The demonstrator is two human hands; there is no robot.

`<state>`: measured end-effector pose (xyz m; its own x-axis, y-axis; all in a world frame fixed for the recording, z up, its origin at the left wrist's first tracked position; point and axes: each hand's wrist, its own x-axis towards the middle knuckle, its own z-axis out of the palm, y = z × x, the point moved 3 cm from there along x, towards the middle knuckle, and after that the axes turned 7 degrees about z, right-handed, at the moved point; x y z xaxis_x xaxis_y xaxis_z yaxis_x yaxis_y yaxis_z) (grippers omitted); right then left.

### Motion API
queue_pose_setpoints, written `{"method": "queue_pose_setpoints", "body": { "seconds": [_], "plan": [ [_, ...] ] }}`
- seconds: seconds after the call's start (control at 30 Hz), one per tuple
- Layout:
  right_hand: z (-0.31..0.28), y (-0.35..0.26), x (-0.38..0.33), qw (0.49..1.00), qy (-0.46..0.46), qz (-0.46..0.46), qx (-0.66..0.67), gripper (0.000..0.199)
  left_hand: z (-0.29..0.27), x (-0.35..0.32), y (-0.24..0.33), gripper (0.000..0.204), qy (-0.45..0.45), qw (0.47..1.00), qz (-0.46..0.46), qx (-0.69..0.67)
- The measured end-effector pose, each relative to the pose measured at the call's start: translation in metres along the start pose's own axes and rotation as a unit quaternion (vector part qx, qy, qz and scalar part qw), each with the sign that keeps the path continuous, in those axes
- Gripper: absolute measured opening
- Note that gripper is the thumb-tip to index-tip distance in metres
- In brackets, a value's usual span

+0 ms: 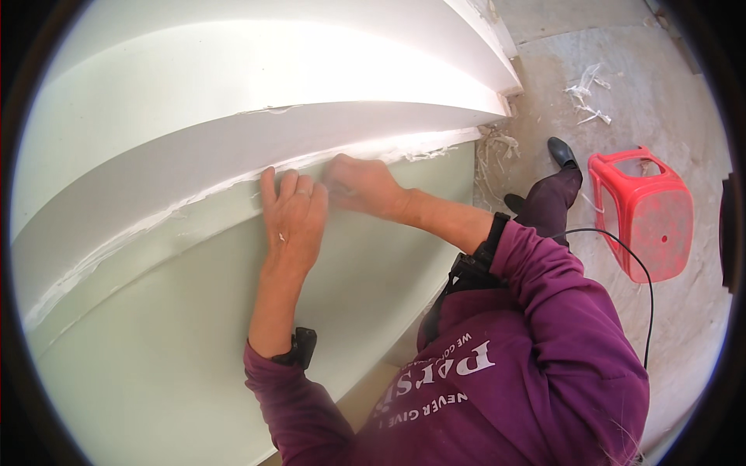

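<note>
A pale green panel (194, 326) lies in front of me. Along its far edge, against a white raised board (186, 147), runs a ragged white strip (190, 200) with torn, peeling edges. My left hand (295, 210) rests on the panel with its fingers stretched out, the tips at the strip. Close beside it on the right, my right hand (365, 186) is closed with the knuckles up, its fingertips low against the panel near the strip. Whatever those fingers pinch is hidden and slightly blurred. A small white scrap sticks to the back of my left hand.
A red plastic stool (653, 217) lies tipped over on the dusty floor at the right. White shreds (588, 93) are scattered beyond it, and more stringy scraps (497, 147) hang by the panel's right end. A black cable (641, 268) curves from my waist past the stool.
</note>
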<state>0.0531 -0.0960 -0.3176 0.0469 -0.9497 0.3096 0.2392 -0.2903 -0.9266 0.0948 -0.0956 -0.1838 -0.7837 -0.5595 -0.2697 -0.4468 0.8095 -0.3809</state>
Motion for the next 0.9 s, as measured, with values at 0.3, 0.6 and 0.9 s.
{"method": "queue_pose_setpoints", "body": {
  "seconds": [0.3, 0.6, 0.9],
  "plan": [
    [-0.001, -0.001, -0.004, 0.996, 0.02, -0.016, 0.087, 0.014, -0.011, -0.009, -0.003, 0.012, 0.033, 0.997, -0.065, 0.041],
    [-0.008, -0.005, -0.002, 0.997, 0.008, -0.002, 0.072, 0.018, -0.006, -0.001, 0.0, 0.013, 0.007, 0.999, 0.01, 0.035],
    [0.008, -0.015, -0.003, 0.999, 0.027, -0.028, -0.008, 0.02, -0.018, -0.016, 0.01, 0.013, -0.023, 0.998, -0.046, 0.035]
  ]
}}
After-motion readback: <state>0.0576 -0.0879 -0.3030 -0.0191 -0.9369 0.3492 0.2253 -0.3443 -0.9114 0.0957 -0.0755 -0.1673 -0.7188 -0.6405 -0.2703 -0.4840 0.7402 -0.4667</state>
